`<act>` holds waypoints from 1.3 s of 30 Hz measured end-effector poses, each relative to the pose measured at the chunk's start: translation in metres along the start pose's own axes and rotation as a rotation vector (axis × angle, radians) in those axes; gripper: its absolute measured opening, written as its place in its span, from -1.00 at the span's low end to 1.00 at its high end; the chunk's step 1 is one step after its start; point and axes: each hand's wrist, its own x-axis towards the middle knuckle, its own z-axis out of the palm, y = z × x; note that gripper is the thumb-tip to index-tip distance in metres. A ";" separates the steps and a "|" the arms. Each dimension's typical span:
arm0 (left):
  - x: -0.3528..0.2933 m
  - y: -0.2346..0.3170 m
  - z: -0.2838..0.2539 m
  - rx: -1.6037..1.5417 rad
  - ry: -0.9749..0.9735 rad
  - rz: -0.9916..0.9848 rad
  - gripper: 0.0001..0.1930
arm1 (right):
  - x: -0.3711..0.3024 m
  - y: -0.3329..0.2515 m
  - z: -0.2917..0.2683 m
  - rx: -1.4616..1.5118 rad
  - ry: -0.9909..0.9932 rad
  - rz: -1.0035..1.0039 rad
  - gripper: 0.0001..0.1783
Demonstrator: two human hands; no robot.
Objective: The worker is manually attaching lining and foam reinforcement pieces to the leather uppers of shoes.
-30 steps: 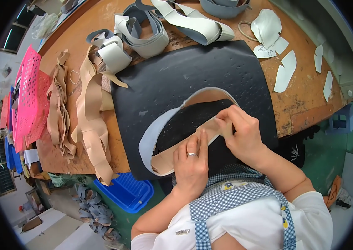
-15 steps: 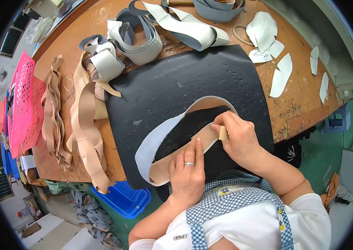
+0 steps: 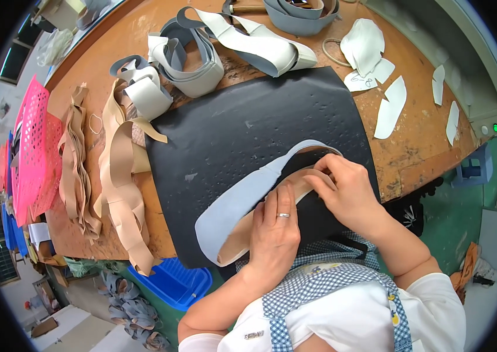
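Observation:
A looped band of leather-like material [image 3: 234, 202], pale blue on one face and tan on the other, lies on a black mat [image 3: 254, 120]. Its blue side rises in a long curve at the far left, while the tan inner face shows nearer to me. My left hand [image 3: 275, 229], with a ring on one finger, rests stretched out flat on the tan near side. At the band's right end, my right hand [image 3: 345, 190] has thumb and fingers pinched on its edge. The fingers partly hide the edge there.
Tan strips [image 3: 122, 182] and a bundle of brown strips [image 3: 74, 170] lie left of the mat, near a pink perforated basket [image 3: 31, 158]. Grey-white rolled bands [image 3: 193, 73] sit behind it. White cut pieces [image 3: 390, 108] lie right. A blue crate [image 3: 181, 287] stands below the table.
My left hand has slid right along the band, closer to my right hand. The blue side has shifted and shows more of its face. A small tan flap by my right fingers no longer shows.

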 end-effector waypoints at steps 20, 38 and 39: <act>0.008 0.008 -0.001 0.179 -0.068 0.020 -0.41 | 0.005 0.019 -0.009 0.110 -0.027 0.116 -0.85; 0.037 0.014 0.004 0.313 -0.063 0.198 -0.44 | -0.005 0.039 -0.017 0.132 0.118 0.107 -0.82; 0.037 0.014 0.003 0.339 -0.071 0.208 -0.45 | -0.005 0.039 -0.016 0.108 0.122 0.111 -0.83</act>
